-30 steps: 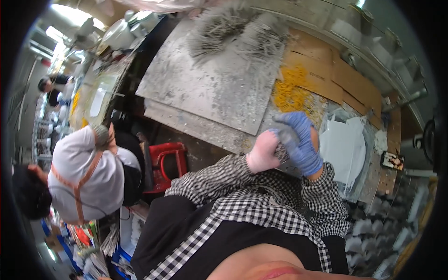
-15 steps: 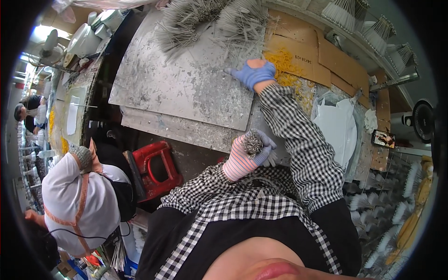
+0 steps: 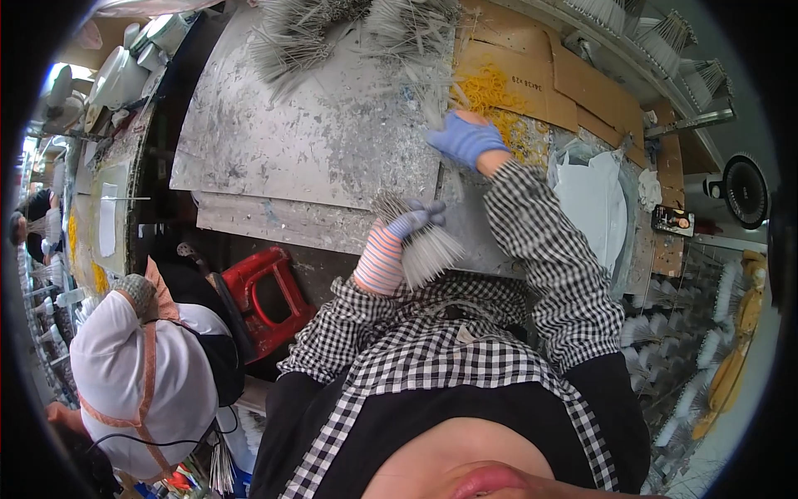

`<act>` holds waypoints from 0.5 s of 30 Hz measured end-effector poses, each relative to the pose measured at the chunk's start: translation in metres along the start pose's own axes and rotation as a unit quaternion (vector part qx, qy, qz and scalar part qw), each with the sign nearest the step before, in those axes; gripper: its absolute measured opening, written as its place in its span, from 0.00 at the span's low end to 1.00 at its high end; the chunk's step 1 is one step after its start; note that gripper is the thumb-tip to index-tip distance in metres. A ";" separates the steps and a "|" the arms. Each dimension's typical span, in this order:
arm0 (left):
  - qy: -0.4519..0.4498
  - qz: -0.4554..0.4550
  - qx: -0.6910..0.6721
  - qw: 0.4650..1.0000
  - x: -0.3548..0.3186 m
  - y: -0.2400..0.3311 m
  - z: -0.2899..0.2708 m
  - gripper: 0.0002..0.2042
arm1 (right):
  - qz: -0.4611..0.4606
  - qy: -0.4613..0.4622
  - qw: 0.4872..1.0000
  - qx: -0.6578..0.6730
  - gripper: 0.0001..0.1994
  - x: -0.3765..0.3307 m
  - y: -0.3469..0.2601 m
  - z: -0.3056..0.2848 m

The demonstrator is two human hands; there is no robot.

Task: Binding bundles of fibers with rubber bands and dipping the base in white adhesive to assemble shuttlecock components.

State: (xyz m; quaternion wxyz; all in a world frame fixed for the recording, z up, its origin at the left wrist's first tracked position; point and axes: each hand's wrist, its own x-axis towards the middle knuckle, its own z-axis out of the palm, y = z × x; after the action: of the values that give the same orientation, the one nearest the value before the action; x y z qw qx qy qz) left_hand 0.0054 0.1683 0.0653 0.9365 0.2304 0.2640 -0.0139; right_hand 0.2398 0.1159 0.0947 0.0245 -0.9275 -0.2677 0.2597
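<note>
Near the middle of the frame the left hand (image 3: 397, 245), in a striped glove with bluish fingertips, has its grip closed around a bundle of thin grey bristles (image 3: 424, 245) that fans out below and above the fist, held over the lower edge of the surface (image 3: 316, 150), a scratched, paint-flecked grey metal sheet. The right hand (image 3: 465, 137), in a blue glove, lies higher and to the right, reaching onto the surface beside loose bristles (image 3: 432, 91) strewn there; its fingers are curled down, and whether the grip has hold of any cannot be told. Just right of that hand a heap of yellow fibres (image 3: 490, 91) lies on brown cardboard (image 3: 573, 79). At the top of the frame larger heaps of grey bristles (image 3: 349, 25) spread over the surface. A white sheet (image 3: 590, 204) sits at right, past the checked sleeve. In the lower left another person in a white cap (image 3: 141, 382) sits close beside a red stool (image 3: 262, 295), under the surface's near edge.
</note>
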 end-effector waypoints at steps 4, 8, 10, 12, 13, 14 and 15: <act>-0.017 -0.022 -0.028 0.999 0.011 0.005 0.002 0.20 | -0.084 -0.005 0.995 0.055 0.29 -0.038 0.045 0.008; -0.037 -0.024 -0.043 0.998 0.032 0.002 0.013 0.21 | -0.146 0.051 0.983 0.098 0.28 -0.071 0.083 0.040; -0.042 -0.056 -0.037 0.997 0.046 0.001 0.015 0.21 | -0.150 0.033 0.981 0.116 0.27 -0.098 0.086 0.041; -0.054 -0.095 -0.032 0.994 0.052 0.004 0.017 0.22 | -0.156 0.008 0.980 0.119 0.23 -0.127 0.080 0.033; -0.053 -0.097 -0.030 0.993 0.054 0.005 0.021 0.22 | -0.155 0.008 0.980 0.122 0.23 -0.135 0.083 0.033; -0.032 -0.099 -0.022 0.994 0.055 0.005 0.025 0.21 | -0.173 -0.003 0.977 0.121 0.22 -0.141 0.088 0.034; -0.011 -0.100 -0.013 0.995 0.057 0.005 0.027 0.21 | -0.193 -0.013 0.974 0.120 0.21 -0.146 0.093 0.036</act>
State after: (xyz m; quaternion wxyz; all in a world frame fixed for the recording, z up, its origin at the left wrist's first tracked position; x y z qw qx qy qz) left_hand 0.0683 0.1661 0.0597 0.9362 0.1905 0.2751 -0.1070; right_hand 0.1616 -0.0410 0.1152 0.1819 -0.8453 -0.4084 0.2926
